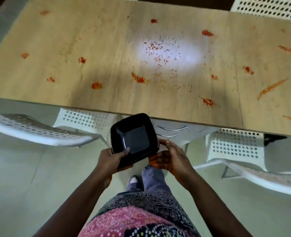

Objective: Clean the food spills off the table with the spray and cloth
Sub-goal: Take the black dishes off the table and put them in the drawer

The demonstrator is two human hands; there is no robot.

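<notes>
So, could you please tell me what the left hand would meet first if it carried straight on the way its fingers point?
The left hand already grips the black container; beyond that, probably the table's near edge, though depth is unclear.

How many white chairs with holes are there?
4 in view: one at the near left, one tucked under the table's near edge, one at the near right, and one across the table, top right. More may be hidden.

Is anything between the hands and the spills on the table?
Nothing lies on the table over the red spills. But both hands are busy: left hand and right hand hold a black tray short of the table's near edge. No spray or cloth shows.
</notes>
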